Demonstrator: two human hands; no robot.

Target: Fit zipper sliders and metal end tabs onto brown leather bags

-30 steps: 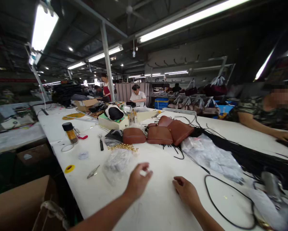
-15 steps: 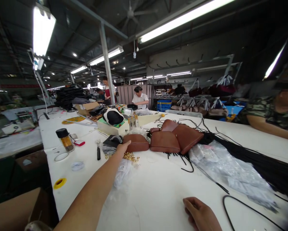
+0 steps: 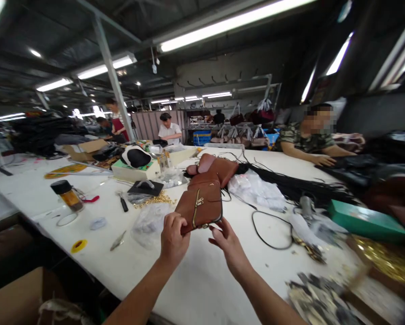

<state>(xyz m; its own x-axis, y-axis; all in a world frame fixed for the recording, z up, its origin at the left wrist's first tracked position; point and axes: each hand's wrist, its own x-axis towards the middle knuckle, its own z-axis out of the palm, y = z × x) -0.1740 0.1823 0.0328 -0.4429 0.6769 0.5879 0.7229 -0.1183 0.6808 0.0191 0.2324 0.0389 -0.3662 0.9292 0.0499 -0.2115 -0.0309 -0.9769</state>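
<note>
Evidently your L hand (image 3: 174, 237) grips the brown bag (image 3: 211, 201) by its near-L corner over the table (image 3: 199, 282), tilted prob. so the zip (image 3: 197, 206) faces you, w/ R hand (image 3: 228, 246) half-open by the R corner, contact unclear.

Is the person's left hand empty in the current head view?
No, the left hand grips the brown bag at its near left corner.
</note>
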